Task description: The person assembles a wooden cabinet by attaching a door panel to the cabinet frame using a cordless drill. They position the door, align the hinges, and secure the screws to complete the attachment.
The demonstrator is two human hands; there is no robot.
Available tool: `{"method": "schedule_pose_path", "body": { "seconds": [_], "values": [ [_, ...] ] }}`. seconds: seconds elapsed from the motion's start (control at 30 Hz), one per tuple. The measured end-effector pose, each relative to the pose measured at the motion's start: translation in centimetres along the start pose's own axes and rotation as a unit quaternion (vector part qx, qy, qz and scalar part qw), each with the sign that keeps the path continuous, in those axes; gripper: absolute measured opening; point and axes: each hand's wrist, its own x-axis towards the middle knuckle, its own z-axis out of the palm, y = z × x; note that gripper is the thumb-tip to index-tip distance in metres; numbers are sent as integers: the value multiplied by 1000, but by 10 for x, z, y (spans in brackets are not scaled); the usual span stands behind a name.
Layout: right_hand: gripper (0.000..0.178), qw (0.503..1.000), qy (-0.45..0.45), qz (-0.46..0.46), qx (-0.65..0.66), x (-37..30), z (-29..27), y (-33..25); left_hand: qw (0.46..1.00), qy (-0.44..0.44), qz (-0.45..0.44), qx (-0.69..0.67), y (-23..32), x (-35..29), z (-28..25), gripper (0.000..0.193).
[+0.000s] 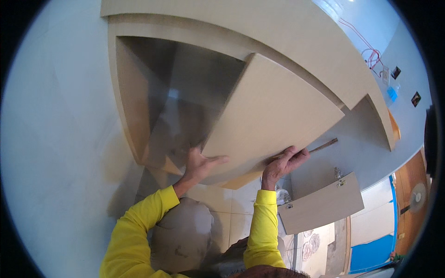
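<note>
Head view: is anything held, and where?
Yes, the pale panel: the left hand holds it near the lower-left corner, thumb over the face; the right hand holds its lower edge, toward the right.

Bright Yellow Above, Dull Grey Below

The left sleeve (132,234) and right sleeve (263,229) are showing plain bright yellow, creasing in places and narrowing into matching cuffs (168,198). Dull grey trousers (183,224) are bearing a dark smudge (181,251). The left hand (198,167) and right hand (279,167) are going bare.
</note>
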Motion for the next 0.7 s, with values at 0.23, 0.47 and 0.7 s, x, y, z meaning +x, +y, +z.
{"method": "schedule_pose_path", "body": {
  "seconds": [0.23,0.47,0.7],
  "values": [
    [39,999,-15,17,-43,2,-2,-22,999,-21,-37,-14,15,-2,-2,57],
    [39,999,-18,2,-35,3,-5,-12,1000,-17,-23,2,6,0,-4,58],
    [32,999,-4,-7,-48,2,2,-15,997,-49,-52,-18,7,3,-4,55]
  ]
}}
